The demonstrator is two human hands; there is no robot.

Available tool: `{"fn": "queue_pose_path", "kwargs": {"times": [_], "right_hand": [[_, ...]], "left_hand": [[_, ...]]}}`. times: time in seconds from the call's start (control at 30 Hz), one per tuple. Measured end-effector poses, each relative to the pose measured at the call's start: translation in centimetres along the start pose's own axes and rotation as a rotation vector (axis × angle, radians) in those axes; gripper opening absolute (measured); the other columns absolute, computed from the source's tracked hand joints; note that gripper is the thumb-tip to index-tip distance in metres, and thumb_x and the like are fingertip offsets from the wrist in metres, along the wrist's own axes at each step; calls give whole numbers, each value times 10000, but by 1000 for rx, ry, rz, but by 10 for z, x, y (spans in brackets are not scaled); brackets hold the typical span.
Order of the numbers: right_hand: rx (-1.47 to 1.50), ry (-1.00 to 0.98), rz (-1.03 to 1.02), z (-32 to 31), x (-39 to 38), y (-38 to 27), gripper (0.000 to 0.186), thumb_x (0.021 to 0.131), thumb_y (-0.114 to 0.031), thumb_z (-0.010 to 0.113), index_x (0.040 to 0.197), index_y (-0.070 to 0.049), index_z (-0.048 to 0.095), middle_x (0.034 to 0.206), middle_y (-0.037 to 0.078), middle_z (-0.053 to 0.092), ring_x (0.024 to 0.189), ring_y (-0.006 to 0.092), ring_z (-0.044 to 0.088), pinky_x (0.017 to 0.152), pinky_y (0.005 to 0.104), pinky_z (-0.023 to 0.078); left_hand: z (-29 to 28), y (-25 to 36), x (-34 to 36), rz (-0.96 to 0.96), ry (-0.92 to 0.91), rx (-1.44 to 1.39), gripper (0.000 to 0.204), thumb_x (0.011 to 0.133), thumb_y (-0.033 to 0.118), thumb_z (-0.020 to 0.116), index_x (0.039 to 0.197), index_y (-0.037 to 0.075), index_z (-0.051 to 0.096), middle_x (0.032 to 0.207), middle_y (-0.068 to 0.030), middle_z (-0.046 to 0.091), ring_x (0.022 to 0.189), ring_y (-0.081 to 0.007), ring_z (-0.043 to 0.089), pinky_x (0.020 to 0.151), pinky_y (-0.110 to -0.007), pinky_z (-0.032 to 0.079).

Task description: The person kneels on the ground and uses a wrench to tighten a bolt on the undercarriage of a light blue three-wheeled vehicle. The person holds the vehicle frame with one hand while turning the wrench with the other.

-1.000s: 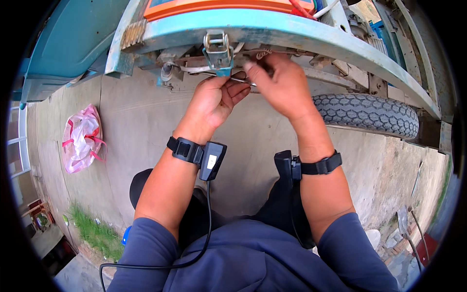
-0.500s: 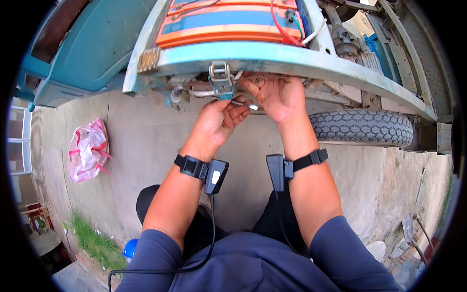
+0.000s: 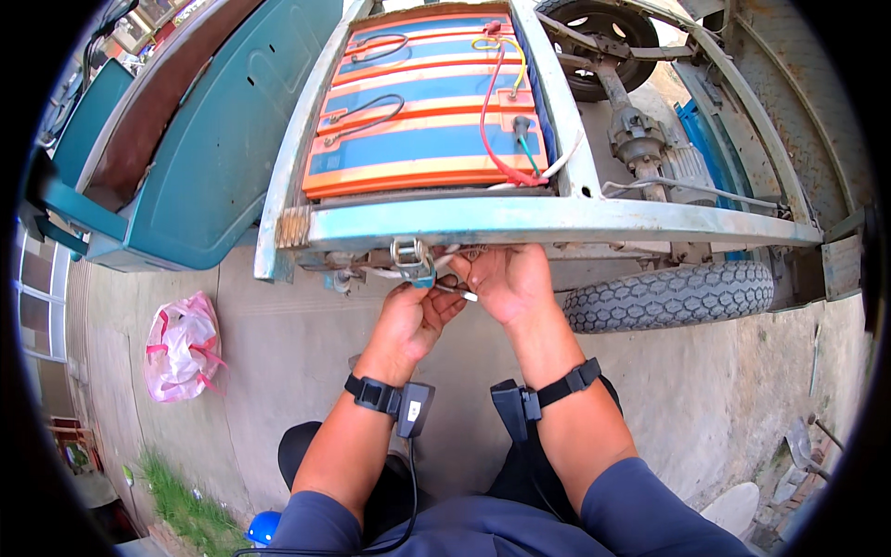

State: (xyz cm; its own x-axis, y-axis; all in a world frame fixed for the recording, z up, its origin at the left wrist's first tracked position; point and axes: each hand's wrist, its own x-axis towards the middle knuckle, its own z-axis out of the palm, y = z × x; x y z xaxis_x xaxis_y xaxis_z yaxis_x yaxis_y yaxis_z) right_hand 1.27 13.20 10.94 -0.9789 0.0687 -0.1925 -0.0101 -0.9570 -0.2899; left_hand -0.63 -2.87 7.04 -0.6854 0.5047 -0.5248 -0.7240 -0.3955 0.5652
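Observation:
Beneath the front rail [image 3: 520, 218] of a pale blue vehicle frame, my left hand [image 3: 408, 320] has its fingers closed around a slim metal tool [image 3: 471, 297]. Only the tool's bright end shows clearly, pointing toward the other palm. My right hand [image 3: 512, 283] reaches up under the same rail, palm facing me, and its fingertips are hidden there. Just above the left fingers hangs a metal bracket [image 3: 411, 255] with a blue lower part. Several orange and blue batteries [image 3: 427, 153] sit in the frame behind the rail, with red, yellow and black wires on top.
A treaded tyre [image 3: 673, 297] lies to the right of my right forearm. Beyond it are an axle housing [image 3: 640, 135] and frame beams. At left stand a teal body panel [image 3: 218, 121] and, on the concrete, a pink and white plastic bag [image 3: 183, 348].
The view has shifted upward, so more batteries and the axle show. Both hands stay under the rail in nearly the same places, and the tool's end has turned slightly.

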Motion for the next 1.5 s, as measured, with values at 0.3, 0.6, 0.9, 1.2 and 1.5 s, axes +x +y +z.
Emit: {"fn": "queue_pose_path", "kwargs": {"times": [0.3,0.6,0.9,1.2,1.5], "right_hand": [[118,-75,111,-6,-1,-7,424,939,-309,592,1228,-2,552,1220,188,612,1110,346,597,945,491,523],[-43,64,124,-12,5,-5,302,912,-260,674,1131,-68,594,1091,92,667,967,246,677,809,384,595],[-55,39,119,-27,15,-1,222,952,-282,645,1081,-113,582,871,59,658,725,186,643,630,335,547],[29,271,105,23,4,-13,123,914,-241,693,869,-159,613,818,14,686,763,163,689,649,316,575],[89,93,65,-13,10,-2,211,961,-186,626,1153,-125,564,1007,0,641,891,157,648,749,337,559]], "left_hand": [[6,2,-2,11,27,20,248,1033,188,412,1195,88,571,1090,-86,671,954,-235,659,879,-391,521],[9,2,-2,18,74,42,215,1029,221,450,1113,96,604,1077,-82,676,960,-234,652,892,-397,506],[14,6,-4,8,31,60,200,1008,245,508,1112,102,602,1068,-62,668,969,-229,650,900,-396,505],[24,9,-6,2,58,2,240,996,234,538,1163,69,585,1064,-77,664,967,-240,653,879,-407,521],[7,5,-5,-6,77,53,243,1002,227,519,1153,49,586,1011,-106,673,906,-245,660,775,-365,528]]}}
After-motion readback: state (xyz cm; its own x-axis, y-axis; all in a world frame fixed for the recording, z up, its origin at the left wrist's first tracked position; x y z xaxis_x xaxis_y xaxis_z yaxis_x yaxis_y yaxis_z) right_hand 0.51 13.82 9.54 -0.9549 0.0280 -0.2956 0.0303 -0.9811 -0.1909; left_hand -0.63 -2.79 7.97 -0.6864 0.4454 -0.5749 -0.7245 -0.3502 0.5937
